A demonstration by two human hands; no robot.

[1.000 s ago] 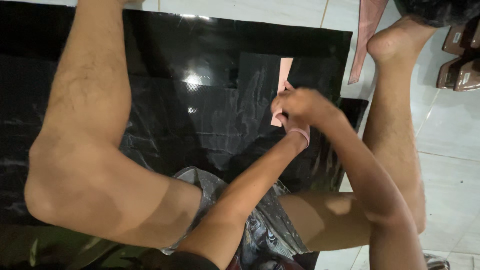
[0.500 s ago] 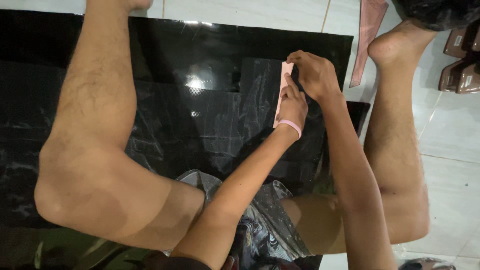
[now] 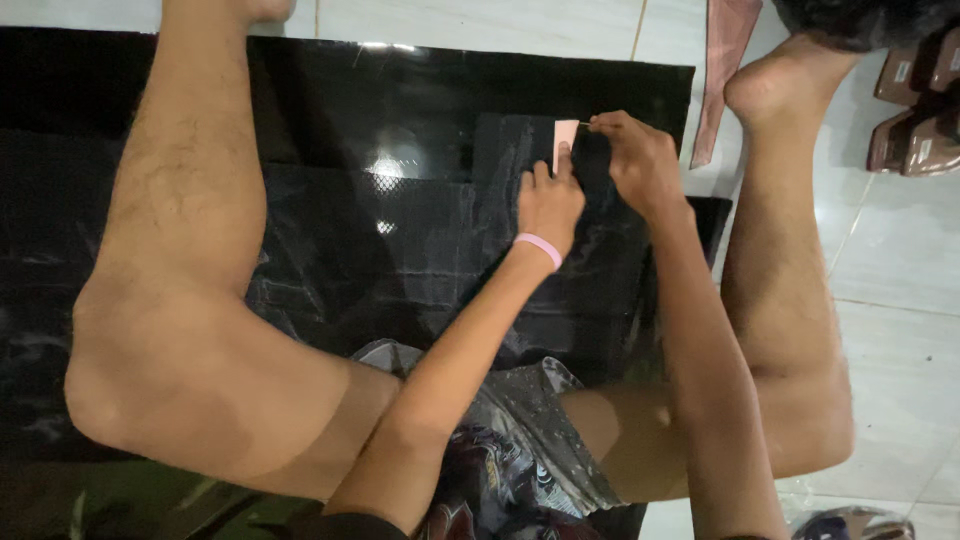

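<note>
- A small pink strip (image 3: 565,140) lay on the black sheet (image 3: 400,220), near its far edge.
- The left hand (image 3: 548,200) pressed its fingertips on the strip's lower end, fingers not closed around it.
- The right hand (image 3: 640,165) pinched the strip's upper corner.
- The sheet covered the tiled floor (image 3: 900,300) between the person's bare legs.

Hands: two, the left hand (image 3: 548,203) and the right hand (image 3: 640,165), at upper centre-right of the frame.
Wristbands: one, pink (image 3: 539,247), on the left wrist.
Pink strips under the fingers: one (image 3: 564,141).
Black plastic sheets (image 3: 420,110) on the floor: one, filling the left and centre.
Long pink pieces (image 3: 722,70) on tile: one, upper right.
Brown boxes (image 3: 915,100): at least three, right edge.
</note>
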